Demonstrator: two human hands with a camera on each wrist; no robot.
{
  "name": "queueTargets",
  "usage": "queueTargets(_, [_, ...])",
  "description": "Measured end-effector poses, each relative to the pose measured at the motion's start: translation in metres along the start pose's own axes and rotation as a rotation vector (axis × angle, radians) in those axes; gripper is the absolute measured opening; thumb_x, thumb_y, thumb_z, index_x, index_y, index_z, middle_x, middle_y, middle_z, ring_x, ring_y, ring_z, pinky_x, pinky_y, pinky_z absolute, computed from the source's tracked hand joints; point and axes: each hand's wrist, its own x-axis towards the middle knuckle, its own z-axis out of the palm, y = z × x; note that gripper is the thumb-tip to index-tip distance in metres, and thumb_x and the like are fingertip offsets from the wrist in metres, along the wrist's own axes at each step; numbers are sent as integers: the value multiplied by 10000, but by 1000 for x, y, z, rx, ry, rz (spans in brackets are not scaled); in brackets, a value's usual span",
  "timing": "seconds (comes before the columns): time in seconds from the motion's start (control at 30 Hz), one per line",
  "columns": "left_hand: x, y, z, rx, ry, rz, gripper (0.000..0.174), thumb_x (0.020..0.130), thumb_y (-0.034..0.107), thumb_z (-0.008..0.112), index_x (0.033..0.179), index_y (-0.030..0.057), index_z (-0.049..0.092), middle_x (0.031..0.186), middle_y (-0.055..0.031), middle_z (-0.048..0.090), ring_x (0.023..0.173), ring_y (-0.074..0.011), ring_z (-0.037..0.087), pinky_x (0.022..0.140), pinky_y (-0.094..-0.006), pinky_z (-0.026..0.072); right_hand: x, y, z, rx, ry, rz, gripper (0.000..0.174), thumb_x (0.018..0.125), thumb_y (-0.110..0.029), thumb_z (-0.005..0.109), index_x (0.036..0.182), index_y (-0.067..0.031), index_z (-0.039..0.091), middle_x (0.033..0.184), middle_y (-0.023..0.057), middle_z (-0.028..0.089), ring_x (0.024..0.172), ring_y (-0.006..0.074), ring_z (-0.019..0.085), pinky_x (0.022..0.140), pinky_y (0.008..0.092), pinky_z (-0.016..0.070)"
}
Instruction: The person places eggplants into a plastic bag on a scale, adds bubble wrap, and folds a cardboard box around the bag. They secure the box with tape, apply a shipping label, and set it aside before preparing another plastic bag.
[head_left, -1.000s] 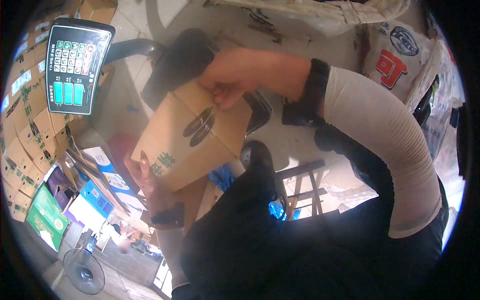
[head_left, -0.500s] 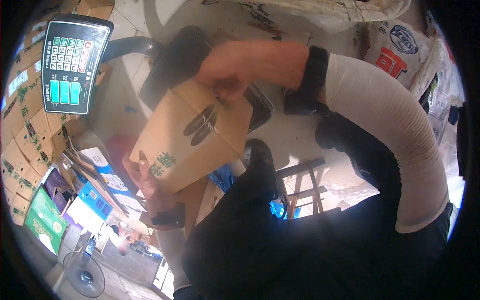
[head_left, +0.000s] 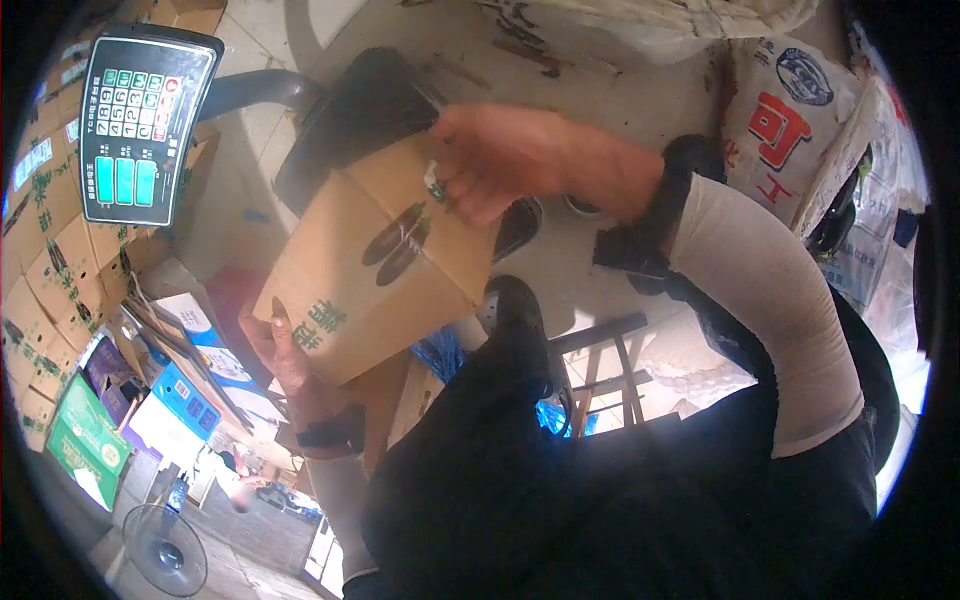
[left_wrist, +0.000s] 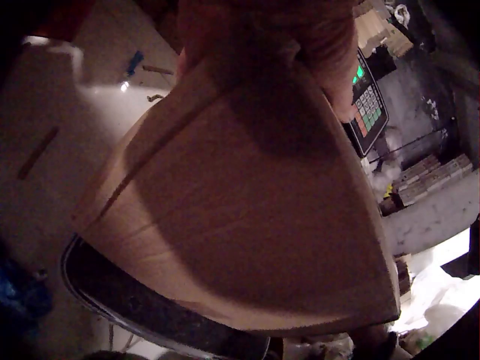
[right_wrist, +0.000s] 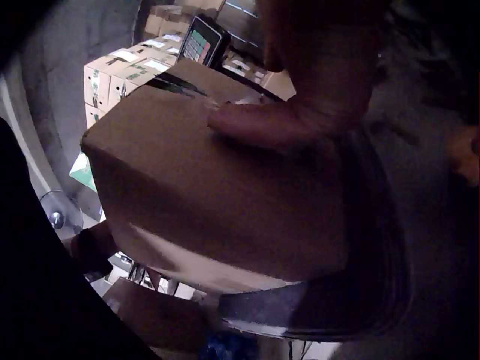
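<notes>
A closed cardboard box (head_left: 370,270), printed with green characters and dark oval shapes, sits tilted over the black scale platform (head_left: 515,220). My left hand (head_left: 285,350) grips its near left corner, thumb on the printed face; the left wrist view shows that hand (left_wrist: 330,45) wrapped over the box's end. My right hand (head_left: 490,160) is at the far right end of the box, fingers curled around a small whitish piece (head_left: 434,182). In the right wrist view, the right thumb (right_wrist: 251,124) lies along the top of the box beside a shiny strip.
The scale's lit display (head_left: 140,130) stands at upper left on a dark pole. Stacked printed cartons (head_left: 65,270) line the left side, with flattened colourful boxes (head_left: 180,405) below. A fan (head_left: 168,550) is at lower left, a printed white sack (head_left: 790,120) at upper right.
My right hand has shifted right along the box's end, and a small whitish piece now shows in its fingers. My left hand keeps its grip; the box has barely moved.
</notes>
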Motion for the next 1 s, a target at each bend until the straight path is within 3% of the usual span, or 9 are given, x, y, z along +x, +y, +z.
queueTargets(0.13, [-2, 10, 5, -51, -9, -5, 810, 855, 531, 649, 1364, -26, 356, 1210, -204, 532, 1073, -286, 538, 923, -405, 441, 5, -2, 11, -179, 16, -99, 264, 874, -287, 605, 765, -54, 546, 719, 56, 559, 639, 200, 586, 663, 379, 569])
queueTargets(0.2, [-2, 12, 5, -42, -11, -10, 806, 856, 530, 648, 1362, -26, 358, 1211, -199, 532, 1072, -282, 538, 925, -404, 442, 3, 5, 21, -193, 59, -121, 344, 921, -184, 539, 618, -151, 380, 575, -57, 296, 489, 91, 303, 446, 278, 242])
queueTargets(0.4, [-5, 14, 8, -38, -21, 6, 784, 874, 525, 625, 1360, -29, 358, 1217, -196, 528, 1071, -281, 537, 932, -403, 441, -1, 10, 26, 12, 173, -153, 244, 863, -122, 604, 648, -113, 490, 608, -23, 452, 513, 102, 417, 460, 268, 338])
queueTargets(0.53, [-3, 10, 4, 24, -28, 39, 786, 883, 538, 602, 1358, -37, 355, 1227, -203, 518, 1064, -289, 535, 932, -410, 435, 16, 15, 12, 85, 180, -111, 241, 854, -124, 605, 642, -117, 491, 609, -29, 450, 511, 103, 417, 467, 275, 341])
queueTargets(0.6, [-1, 11, 3, 37, -37, 48, 787, 884, 539, 602, 1356, -39, 354, 1230, -202, 517, 1065, -290, 535, 934, -411, 435, 18, 14, -1, 50, -18, -91, 165, 771, -135, 666, 679, -99, 533, 620, 4, 526, 556, 147, 541, 603, 317, 546])
queueTargets(0.83, [-3, 8, 3, -36, -44, 0, 784, 884, 543, 620, 1359, -20, 350, 1232, -193, 516, 1077, -287, 527, 938, -418, 443, 27, 11, -18, 24, -308, -86, 171, 780, -143, 642, 660, -120, 522, 612, -13, 494, 515, 131, 483, 635, 325, 557])
queueTargets(0.9, [2, -3, -7, 44, -42, 21, 783, 886, 549, 616, 1360, -14, 349, 1228, -191, 516, 1080, -286, 528, 936, -415, 446, 19, 10, -6, -58, -72, -134, 179, 785, -134, 637, 651, -99, 525, 621, 4, 513, 530, 134, 517, 536, 323, 520])
queueTargets(0.93, [4, -6, -10, 120, -36, 35, 782, 887, 555, 613, 1362, -8, 349, 1224, -189, 515, 1083, -284, 528, 934, -412, 448, 7, 7, 7, -57, -74, -138, 179, 785, -134, 637, 651, -99, 525, 621, 4, 513, 530, 134, 517, 536, 323, 520])
queueTargets(1.0, [4, -2, -6, 78, -39, 29, 783, 887, 558, 611, 1362, -7, 349, 1220, -187, 516, 1088, -285, 529, 934, -410, 450, -18, 2, 29, -324, 293, -261, 171, 792, -141, 641, 669, -62, 551, 610, 29, 526, 535, 153, 555, 470, 328, 496])
